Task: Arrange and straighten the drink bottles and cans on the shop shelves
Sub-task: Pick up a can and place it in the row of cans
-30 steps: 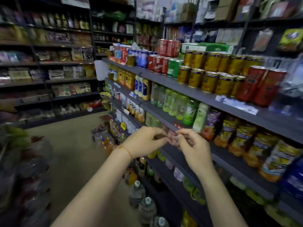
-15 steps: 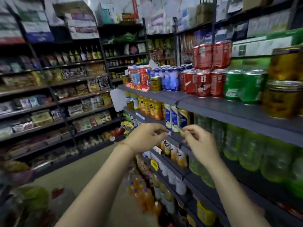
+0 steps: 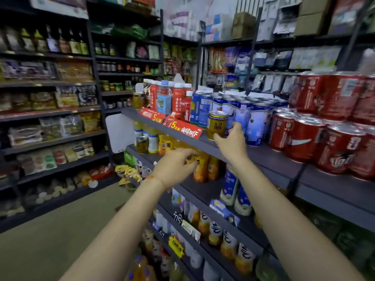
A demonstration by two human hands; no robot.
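A shop aisle lined with dark shelves (image 3: pixel 269 157) fills the frame. At centre, the right hand (image 3: pixel 231 141) curls its fingers around a yellow can (image 3: pixel 216 125) standing at the shelf's front edge, beside blue cans (image 3: pixel 255 122) and red cans (image 3: pixel 304 134). The left hand (image 3: pixel 174 167), fingers loosely curled and holding nothing, hovers before orange bottles (image 3: pixel 203 167) on the shelf below.

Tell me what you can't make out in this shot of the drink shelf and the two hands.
- Head view: whether the right hand grips or only touches the small yellow metal can; its fingertips are blurred.
- What the left hand touches: its fingers cover the orange juice bottles.
- Red cans: blurred lettering, the rightmost cut off by the frame edge.
- Red price strip: small print unreadable.
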